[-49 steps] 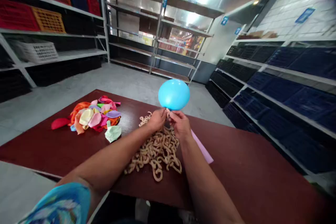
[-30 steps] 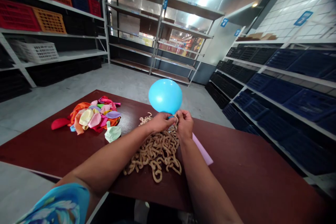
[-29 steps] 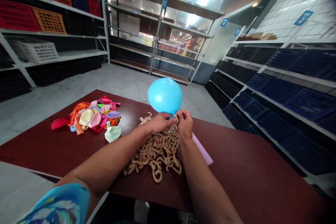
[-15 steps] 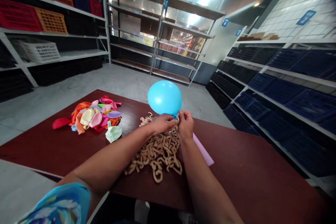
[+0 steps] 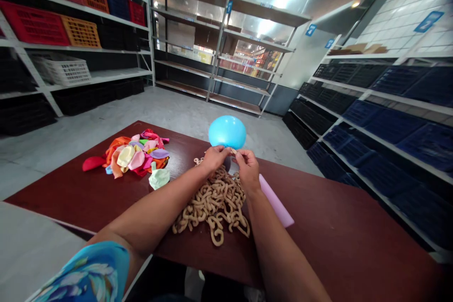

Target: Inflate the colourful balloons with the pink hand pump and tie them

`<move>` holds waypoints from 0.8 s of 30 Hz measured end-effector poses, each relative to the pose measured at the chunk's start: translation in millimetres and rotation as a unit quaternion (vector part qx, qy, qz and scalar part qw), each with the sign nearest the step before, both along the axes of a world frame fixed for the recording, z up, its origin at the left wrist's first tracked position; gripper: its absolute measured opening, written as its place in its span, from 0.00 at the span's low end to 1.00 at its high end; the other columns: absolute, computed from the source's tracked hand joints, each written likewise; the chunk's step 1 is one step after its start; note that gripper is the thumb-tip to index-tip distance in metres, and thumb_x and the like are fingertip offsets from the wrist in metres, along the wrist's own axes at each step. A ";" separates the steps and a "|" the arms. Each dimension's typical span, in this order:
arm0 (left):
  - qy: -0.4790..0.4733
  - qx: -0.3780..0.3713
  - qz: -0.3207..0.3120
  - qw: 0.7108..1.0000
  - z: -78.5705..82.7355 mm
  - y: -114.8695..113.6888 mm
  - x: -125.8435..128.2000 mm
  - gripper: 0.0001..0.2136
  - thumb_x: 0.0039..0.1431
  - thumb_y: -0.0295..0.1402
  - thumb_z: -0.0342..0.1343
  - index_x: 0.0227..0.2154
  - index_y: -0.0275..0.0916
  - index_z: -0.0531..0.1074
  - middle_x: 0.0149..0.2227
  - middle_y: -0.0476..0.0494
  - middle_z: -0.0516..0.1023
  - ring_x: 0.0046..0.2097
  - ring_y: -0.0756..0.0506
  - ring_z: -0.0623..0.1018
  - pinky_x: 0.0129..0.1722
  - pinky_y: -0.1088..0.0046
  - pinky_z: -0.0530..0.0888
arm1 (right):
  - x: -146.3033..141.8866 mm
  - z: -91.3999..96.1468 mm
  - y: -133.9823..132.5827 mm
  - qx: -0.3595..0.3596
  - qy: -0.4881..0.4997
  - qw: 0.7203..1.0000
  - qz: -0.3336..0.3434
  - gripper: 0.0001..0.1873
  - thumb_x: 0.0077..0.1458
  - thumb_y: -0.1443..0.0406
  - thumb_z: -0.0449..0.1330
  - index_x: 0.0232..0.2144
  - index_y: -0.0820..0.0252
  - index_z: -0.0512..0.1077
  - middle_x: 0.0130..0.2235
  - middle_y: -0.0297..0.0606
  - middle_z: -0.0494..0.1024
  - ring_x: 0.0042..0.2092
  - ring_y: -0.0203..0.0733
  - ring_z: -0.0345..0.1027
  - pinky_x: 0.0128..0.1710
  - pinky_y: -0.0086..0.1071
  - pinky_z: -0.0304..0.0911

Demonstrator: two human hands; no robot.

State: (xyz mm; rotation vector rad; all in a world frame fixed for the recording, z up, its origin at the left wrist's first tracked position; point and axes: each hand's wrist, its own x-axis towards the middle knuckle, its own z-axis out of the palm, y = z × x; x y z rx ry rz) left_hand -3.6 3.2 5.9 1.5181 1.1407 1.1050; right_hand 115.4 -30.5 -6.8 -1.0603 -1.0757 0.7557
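An inflated blue balloon (image 5: 227, 132) stands above the far side of the table, its neck end toward me. My left hand (image 5: 216, 156) is closed at the balloon's neck, which its fingers mostly hide. My right hand (image 5: 248, 167) pinches a small pale brown piece (image 5: 232, 151) that spans the gap between both hands' fingertips. It looks like one of the curly strands below, though its end is too small to make out. Under my hands lies a heap of curly brown strands (image 5: 215, 200) on the dark red table (image 5: 318, 226).
Left of the heap is a pile of uninflated balloons (image 5: 129, 153) in many colours, with a pale green one (image 5: 159, 177) nearer. A pink tube-like item (image 5: 276, 200) lies right of my right forearm. Shelves with crates (image 5: 35, 21) line the left; dark crates (image 5: 375, 122) fill the right.
The balloon sits slightly lower behind my hands, and its blue neck lip is now hidden. A pale brown piece now shows between my fingertips. The whole view has shifted a little.
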 end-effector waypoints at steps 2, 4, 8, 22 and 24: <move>-0.014 -0.012 0.013 1.000 -2.0 6.4 -3.4 0.17 0.51 0.46 0.48 0.28 0.36 0.72 0.22 0.50 0.70 0.24 0.53 0.66 0.23 0.80 0.61 | -2.0 0.6 -0.8 -0.004 0.006 1.000 0.016 0.13 0.46 0.59 0.58 0.34 0.59 0.67 0.36 0.35 0.74 0.37 0.37 0.68 0.40 0.35 0.64; -0.032 -0.043 0.024 0.998 -3.4 13.3 -8.8 0.18 0.52 0.46 0.48 0.31 0.36 0.72 0.25 0.49 0.71 0.23 0.54 0.67 0.21 0.80 0.61 | -3.5 -0.3 -1.0 -0.003 0.001 1.000 0.025 0.15 0.45 0.59 0.59 0.36 0.59 0.67 0.39 0.36 0.74 0.40 0.38 0.68 0.40 0.35 0.64; -0.073 -0.115 0.017 0.991 -6.4 24.8 -19.5 0.19 0.52 0.43 0.49 0.43 0.36 0.67 0.38 0.42 0.73 0.27 0.52 0.73 0.21 0.80 0.64 | -3.6 -5.7 -0.7 -0.002 -0.054 0.998 0.029 0.16 0.44 0.59 0.60 0.37 0.58 0.69 0.40 0.37 0.74 0.41 0.39 0.67 0.42 0.37 0.63; 0.159 0.098 0.042 0.981 -14.3 9.4 -12.5 0.10 0.51 0.29 0.51 0.37 0.34 0.69 0.45 0.35 0.68 0.51 0.40 0.63 0.51 0.64 0.59 | -39.5 37.3 -38.3 0.076 -0.260 0.956 0.113 0.07 0.46 0.63 0.60 0.31 0.53 0.74 0.35 0.35 0.75 0.40 0.43 0.66 0.46 0.41 0.58; 0.088 0.042 0.017 0.995 -12.2 2.9 -7.4 0.06 0.51 0.28 0.51 0.32 0.35 0.69 0.42 0.36 0.68 0.52 0.37 0.60 0.49 0.64 0.60 | -53.0 49.3 -40.5 0.094 -0.295 0.939 0.153 0.06 0.45 0.64 0.61 0.29 0.52 0.75 0.34 0.35 0.76 0.41 0.44 0.66 0.49 0.42 0.56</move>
